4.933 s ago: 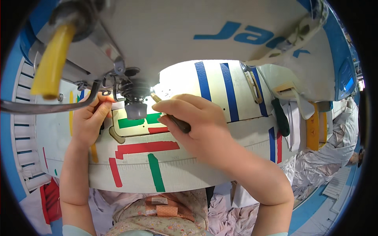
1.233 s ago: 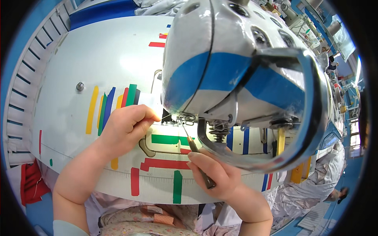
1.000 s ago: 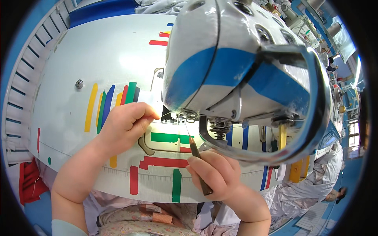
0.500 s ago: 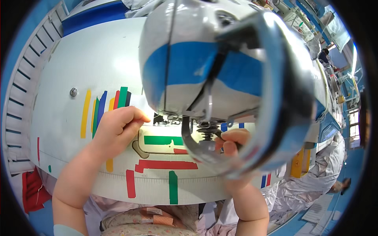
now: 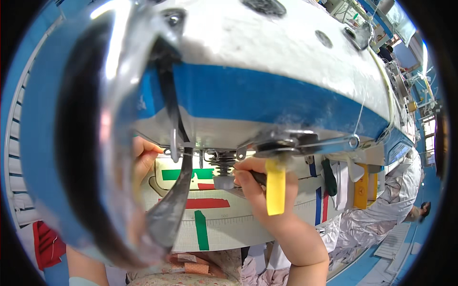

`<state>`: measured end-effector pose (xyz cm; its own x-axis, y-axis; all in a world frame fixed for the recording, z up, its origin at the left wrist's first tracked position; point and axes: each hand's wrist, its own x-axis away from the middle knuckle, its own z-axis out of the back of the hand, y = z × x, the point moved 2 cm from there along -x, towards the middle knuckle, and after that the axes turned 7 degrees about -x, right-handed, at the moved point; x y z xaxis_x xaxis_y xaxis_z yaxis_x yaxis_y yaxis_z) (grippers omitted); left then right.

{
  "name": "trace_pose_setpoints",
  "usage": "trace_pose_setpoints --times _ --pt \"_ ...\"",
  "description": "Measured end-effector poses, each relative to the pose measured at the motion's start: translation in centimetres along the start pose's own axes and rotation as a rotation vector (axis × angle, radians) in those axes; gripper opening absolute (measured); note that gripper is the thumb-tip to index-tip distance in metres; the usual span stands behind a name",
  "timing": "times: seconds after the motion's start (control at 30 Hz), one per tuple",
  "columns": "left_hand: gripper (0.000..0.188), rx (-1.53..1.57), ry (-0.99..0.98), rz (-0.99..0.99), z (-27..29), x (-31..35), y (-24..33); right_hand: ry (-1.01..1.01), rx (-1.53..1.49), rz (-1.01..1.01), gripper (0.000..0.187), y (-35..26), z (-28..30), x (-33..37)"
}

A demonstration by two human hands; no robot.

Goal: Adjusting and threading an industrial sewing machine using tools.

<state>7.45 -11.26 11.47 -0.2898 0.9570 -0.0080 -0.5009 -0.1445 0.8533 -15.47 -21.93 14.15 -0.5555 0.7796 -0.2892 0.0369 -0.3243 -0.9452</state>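
Note:
A white and blue sewing machine (image 5: 267,95) fills the upper view. Its black coiled spring (image 5: 223,162) and metal parts hang over the light plate with green tape (image 5: 177,174). My left hand (image 5: 144,155) is at the left of these parts, fingertips pinched together; what they hold, if anything, cannot be made out. The blurred machine end (image 5: 90,143) covers most of that hand and forearm. Beside the spring, my right hand (image 5: 267,200) is closed round a slim dark tool (image 5: 259,177), its kind unclear. Yellow tape (image 5: 275,186) hangs from the machine in front of this hand.
Red tape (image 5: 205,203) and green tape (image 5: 201,230) lie on the white table by a printed ruler scale. A dark green handle-shaped thing (image 5: 328,177) and a yellow box (image 5: 365,186) are at the right. Crumpled white cloth (image 5: 396,174) lies beyond.
The view has shifted, so the machine fills more of it and its end now hides much of my left arm. My right hand stays by the spring, gripping the dark tool.

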Motion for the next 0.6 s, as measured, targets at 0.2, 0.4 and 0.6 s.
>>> trace_pose_setpoints --times 0.2,0.4,0.6 --pt "0.012 -0.118 -0.057 0.058 1.6 0.7 1.1 -0.035 0.064 0.261 0.013 -1.4 0.1 -0.6" --pt "0.007 -0.139 0.122 -0.143 1.1 0.4 1.7 0.124 -0.152 0.023 0.008 -1.3 0.4 0.0" --pt "0.008 -0.148 0.026 -0.073 1.0 0.5 1.6 0.055 -0.157 -0.092 0.008 0.1 0.4 0.0"
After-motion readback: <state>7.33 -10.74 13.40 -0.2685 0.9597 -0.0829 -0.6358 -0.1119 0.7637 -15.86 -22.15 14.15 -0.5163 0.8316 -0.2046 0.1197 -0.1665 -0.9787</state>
